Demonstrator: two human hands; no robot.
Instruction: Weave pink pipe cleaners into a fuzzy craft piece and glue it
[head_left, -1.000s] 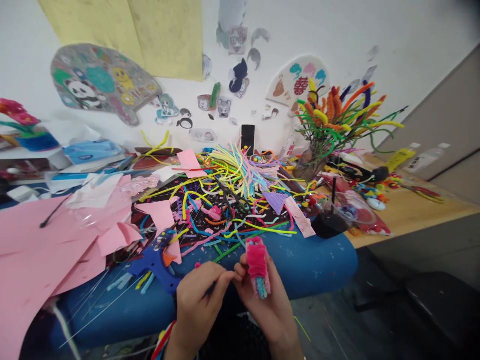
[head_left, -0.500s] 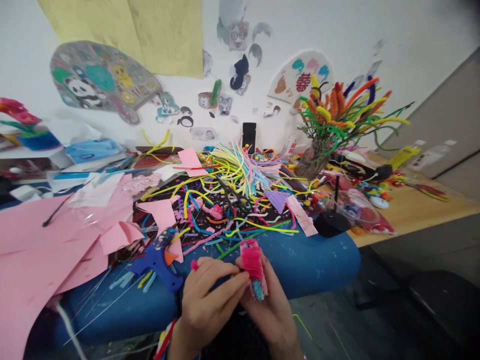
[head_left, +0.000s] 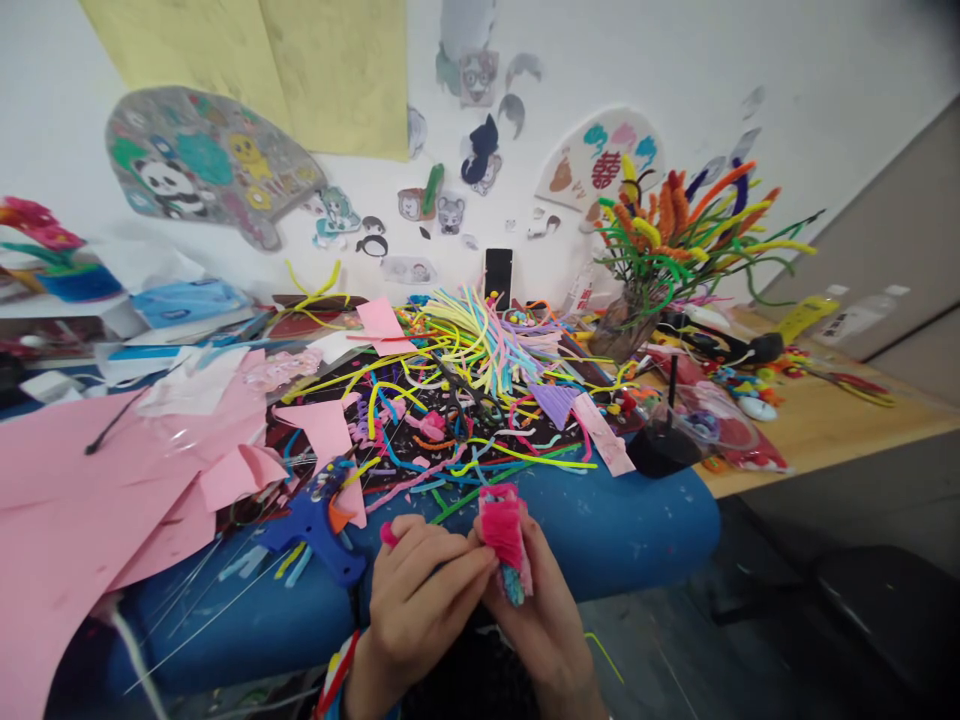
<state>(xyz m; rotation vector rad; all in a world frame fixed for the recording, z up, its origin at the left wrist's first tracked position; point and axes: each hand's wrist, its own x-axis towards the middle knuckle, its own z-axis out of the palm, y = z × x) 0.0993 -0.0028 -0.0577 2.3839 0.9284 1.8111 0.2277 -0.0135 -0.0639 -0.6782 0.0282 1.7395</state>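
Left hand (head_left: 420,592) curled (back upward), right hand (head_left: 536,612) cupped just beside

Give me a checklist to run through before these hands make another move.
1. Right hand supporting the pink-and-blue fuzzy piece: ok.
2. Left hand in contact with the piece: ok, at its left side.
3. Grip of the left fingers: cannot tell, contact partly hidden.
4. Surface ahead tidy: not ok, strewn with fuzzy stems and pink paper scraps.
5. Blue glue gun cool: cannot tell by sight.
6. Dark cup upright: ok.
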